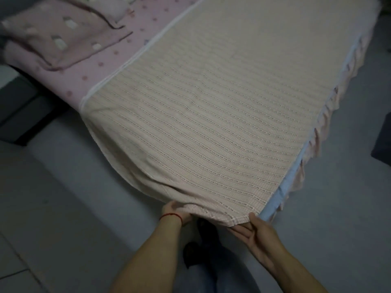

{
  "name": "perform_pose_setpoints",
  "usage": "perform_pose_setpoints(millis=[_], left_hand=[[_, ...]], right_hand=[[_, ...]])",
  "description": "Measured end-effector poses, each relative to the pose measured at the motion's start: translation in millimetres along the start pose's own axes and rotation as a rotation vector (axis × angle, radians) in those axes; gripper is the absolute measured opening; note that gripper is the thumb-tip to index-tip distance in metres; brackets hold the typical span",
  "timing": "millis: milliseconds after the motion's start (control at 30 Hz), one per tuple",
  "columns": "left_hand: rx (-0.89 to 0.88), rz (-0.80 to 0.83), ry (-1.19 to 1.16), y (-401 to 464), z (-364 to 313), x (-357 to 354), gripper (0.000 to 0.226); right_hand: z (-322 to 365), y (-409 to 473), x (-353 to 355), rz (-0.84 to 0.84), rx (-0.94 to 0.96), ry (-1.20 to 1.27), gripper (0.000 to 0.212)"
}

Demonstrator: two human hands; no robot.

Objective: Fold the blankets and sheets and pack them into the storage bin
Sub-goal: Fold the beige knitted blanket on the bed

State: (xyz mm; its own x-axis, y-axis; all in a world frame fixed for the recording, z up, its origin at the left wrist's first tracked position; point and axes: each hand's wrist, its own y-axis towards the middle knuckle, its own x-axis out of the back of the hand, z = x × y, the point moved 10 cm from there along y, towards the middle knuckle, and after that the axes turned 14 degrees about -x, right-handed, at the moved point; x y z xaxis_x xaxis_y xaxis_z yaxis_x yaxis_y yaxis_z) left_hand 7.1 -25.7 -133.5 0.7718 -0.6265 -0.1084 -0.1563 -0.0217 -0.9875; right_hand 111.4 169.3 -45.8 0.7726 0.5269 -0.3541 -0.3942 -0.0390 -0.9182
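Observation:
A beige striped blanket [211, 102] lies spread flat along the bed, its near end hanging over the foot. My left hand [175, 212], with a red string round the wrist, grips the near edge from below, fingers tucked under the fabric. My right hand [254, 227] pinches the near right corner between thumb and fingers. A folded pink blanket [57, 32] with white patches lies at the far left on the pink dotted sheet [118, 49]. No storage bin is in view.
A light blue strip and a pink ruffled bed skirt [317, 144] run down the bed's right side. Grey floor [63, 197] surrounds the bed. Dark furniture [21, 115] stands at the left, another dark object [383, 134] at the right edge. My feet [201, 240] are below.

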Motion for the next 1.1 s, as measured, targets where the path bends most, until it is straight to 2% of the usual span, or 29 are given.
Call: perform_pose_setpoints(millis=[133,200,233,267,333,367,433,600,733,767,833,933,967,1033,1100], left_hand=[[0.09,-0.049,-0.153,65.7,-26.6,64.0,0.08],[0.13,0.013,-0.482,65.9,-28.0,86.5,0.112],[0.049,-0.074,-0.413,49.1,-34.6,110.6,0.12],[0.052,-0.088,-0.402,24.5,-32.7,118.3,0.112],[0.063,0.003,-0.189,-11.4,-28.5,111.6,0.074],[0.124,-0.018,-0.181,-16.9,-21.8,121.2,0.067],[0.175,-0.096,-0.213,-15.4,-10.0,138.9,0.066],[0.15,0.097,-0.127,-47.4,8.2,149.4,0.061],[0.006,0.233,-0.239,-63.3,6.4,153.1,0.047],[-0.052,0.263,-0.297,-65.6,0.8,154.3,0.055],[-0.25,0.329,-0.349,-66.1,-17.0,157.8,0.084],[-0.441,0.397,-0.514,-77.8,-31.9,162.7,0.1],[-0.483,0.454,-0.581,-82.7,-37.8,160.1,0.098],[-0.591,0.426,-0.648,-91.2,-41.9,166.2,0.079],[-0.645,0.31,-0.704,-94.8,-37.3,178.3,0.066]], right_hand=[[3.2,-9.4,6.0,-0.068,0.011,-0.039,0.031],[5.2,-13.4,2.8,-0.093,0.02,-0.107,0.032],[6.1,-15.0,-0.4,-0.101,0.025,-0.134,0.033],[5.4,-17.5,-3.0,-0.121,0.036,-0.167,0.033],[8.0,-19.0,-5.1,-0.154,0.06,-0.224,0.034],[8.2,-20.0,-5.2,-0.172,0.076,-0.245,0.034],[7.6,-21.8,-3.7,-0.209,0.097,-0.291,0.034],[5.1,-27.5,4.6,-0.283,0.103,-0.45,0.037],[4.3,-23.5,2.3,-0.318,0.061,-0.586,0.034],[4.1,-20.9,-0.1,-0.311,0.057,-0.613,0.034],[3.5,-15.9,-3.2,-0.292,0.028,-0.637,0.03],[4.5,-13.1,-2.8,-0.262,-0.007,-0.726,0.025],[3.5,-12.3,-3.0,-0.251,-0.019,-0.765,0.028],[4.8,-13.0,1.9,-0.203,-0.034,-0.83,0.034],[9.8,-12.9,5.0,-0.171,-0.027,-0.891,0.034]])
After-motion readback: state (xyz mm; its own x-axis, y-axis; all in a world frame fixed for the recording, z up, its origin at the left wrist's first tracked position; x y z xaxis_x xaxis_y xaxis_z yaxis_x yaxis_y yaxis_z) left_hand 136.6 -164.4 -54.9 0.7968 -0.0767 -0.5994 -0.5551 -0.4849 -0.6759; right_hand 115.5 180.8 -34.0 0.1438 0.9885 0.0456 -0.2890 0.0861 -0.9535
